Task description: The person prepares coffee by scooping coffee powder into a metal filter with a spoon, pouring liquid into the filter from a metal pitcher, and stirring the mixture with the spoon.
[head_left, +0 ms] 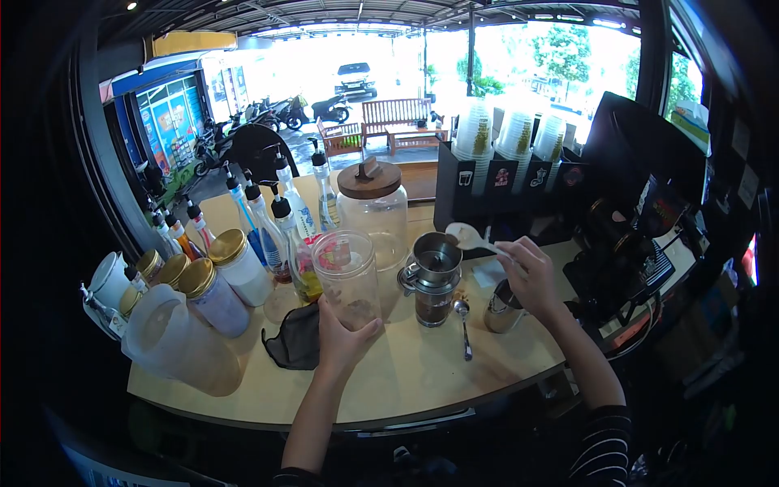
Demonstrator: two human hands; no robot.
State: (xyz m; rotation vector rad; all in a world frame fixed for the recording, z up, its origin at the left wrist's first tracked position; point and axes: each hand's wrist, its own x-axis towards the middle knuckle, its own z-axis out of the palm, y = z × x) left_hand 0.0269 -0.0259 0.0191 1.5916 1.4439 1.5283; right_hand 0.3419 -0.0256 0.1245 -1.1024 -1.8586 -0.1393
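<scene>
My left hand (346,337) is wrapped round the lower part of a clear plastic jar (347,272), which has no lid on and some dark matter near its bottom. In my right hand (531,276) is the handle of a white scoop (469,237), its bowl at the rim of a metal drip coffee filter (434,258). The filter sits on top of a glass (433,308) with brown contents. A metal spoon (465,329) lies on the counter right of the glass, with brown crumbs by it. Below my right hand stands a metal cup (503,312).
Pump-top syrup bottles (280,207) and gold-lidded jars (237,264) crowd the left side, with a frosted pitcher (178,341) in front. A wooden-lidded glass jar (372,215) stands behind. A black cup holder (495,191) and a dark machine (621,243) are at the right. Black cloth (294,339) lies left.
</scene>
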